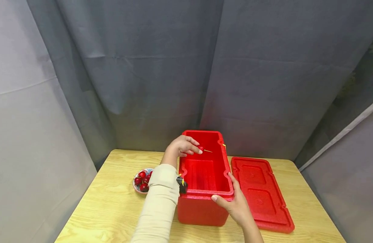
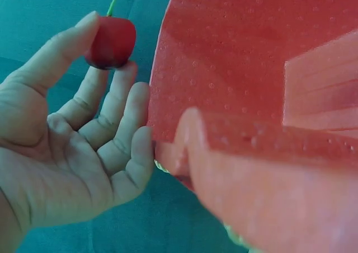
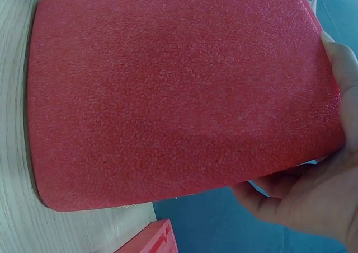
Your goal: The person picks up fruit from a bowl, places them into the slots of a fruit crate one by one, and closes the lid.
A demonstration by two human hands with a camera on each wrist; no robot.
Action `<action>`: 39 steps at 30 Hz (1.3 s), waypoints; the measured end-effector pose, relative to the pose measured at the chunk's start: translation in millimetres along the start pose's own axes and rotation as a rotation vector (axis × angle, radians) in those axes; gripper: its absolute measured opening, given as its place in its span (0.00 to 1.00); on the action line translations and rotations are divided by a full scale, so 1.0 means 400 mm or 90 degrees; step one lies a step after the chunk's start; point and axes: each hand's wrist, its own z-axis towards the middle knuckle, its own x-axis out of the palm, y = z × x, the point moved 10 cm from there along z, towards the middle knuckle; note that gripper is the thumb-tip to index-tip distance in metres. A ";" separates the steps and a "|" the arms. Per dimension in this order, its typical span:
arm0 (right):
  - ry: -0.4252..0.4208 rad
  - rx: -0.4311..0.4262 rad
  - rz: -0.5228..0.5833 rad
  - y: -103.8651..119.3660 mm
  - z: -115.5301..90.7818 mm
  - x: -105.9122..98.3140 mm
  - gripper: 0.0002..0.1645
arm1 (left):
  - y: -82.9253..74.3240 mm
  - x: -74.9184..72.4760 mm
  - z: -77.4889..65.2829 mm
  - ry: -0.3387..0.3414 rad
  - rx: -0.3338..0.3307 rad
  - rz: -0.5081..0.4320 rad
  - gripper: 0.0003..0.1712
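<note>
Cherry [image 2: 113, 42] is pinched between thumb and fingertips of the left hand [image 2: 84, 146] above the open red foam box [image 1: 201, 212], gripped at its near right corner by the right hand [image 1: 236, 205]; its lid [image 1: 259, 184] is laid flat alongside.

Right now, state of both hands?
Left hand: closed, pinching a cherry between thumb and fingers.
Right hand: closed on the red box, gripping its near right corner.

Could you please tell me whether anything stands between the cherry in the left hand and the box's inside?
Nothing visible does: the left hand holds the cherry at the open box, whose lid lies beside it on the table.
</note>
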 end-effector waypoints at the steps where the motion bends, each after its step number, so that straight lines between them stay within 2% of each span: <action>1: 0.000 0.001 0.000 0.001 0.000 0.000 0.61 | 0.000 -0.001 -0.001 -0.001 0.001 0.001 0.20; 8: 0.001 0.009 -0.009 0.002 -0.005 0.003 0.62 | -0.012 -0.018 -0.032 -0.012 0.025 -0.004 0.27; 15: -0.001 0.001 -0.018 0.006 -0.007 0.006 0.62 | -0.052 -0.045 -0.104 -0.049 0.114 0.012 0.22; 20: 0.002 -0.007 -0.012 0.015 -0.007 0.006 0.62 | -0.055 -0.051 -0.158 -0.051 0.177 0.000 0.19; 25: 0.006 -0.004 -0.006 0.016 -0.005 0.007 0.62 | -0.031 -0.052 -0.204 -0.052 0.222 -0.026 0.19; 30: 0.011 0.007 -0.011 0.009 -0.007 0.005 0.63 | 0.015 -0.055 -0.237 -0.078 0.222 -0.036 0.20; 34: 0.015 0.008 -0.011 0.010 -0.009 0.003 0.63 | 0.050 -0.061 -0.254 -0.099 0.228 -0.071 0.20; 37: 0.014 0.008 -0.020 0.010 -0.010 0.001 0.63 | 0.050 -0.065 -0.289 -0.112 0.245 -0.087 0.19; 39: 0.012 0.009 -0.029 0.010 -0.011 0.000 0.63 | 0.069 -0.070 -0.293 -0.122 0.248 -0.099 0.19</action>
